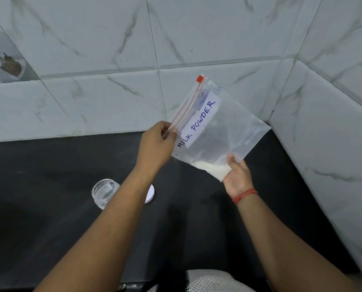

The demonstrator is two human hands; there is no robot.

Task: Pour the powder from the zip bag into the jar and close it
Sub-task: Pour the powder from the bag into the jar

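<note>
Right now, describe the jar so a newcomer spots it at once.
On the black countertop below the marbled wall tiles, look just left of the left forearm. The small clear plastic jar stands there open and looks empty; the white round lid beside it is flat and opaque.

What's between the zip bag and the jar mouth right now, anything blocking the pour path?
Only the left forearm, which crosses right beside the open jar and covers part of the white lid. The jar mouth itself is uncovered. The zip bag is held up off the counter by the left hand and right hand.
</note>
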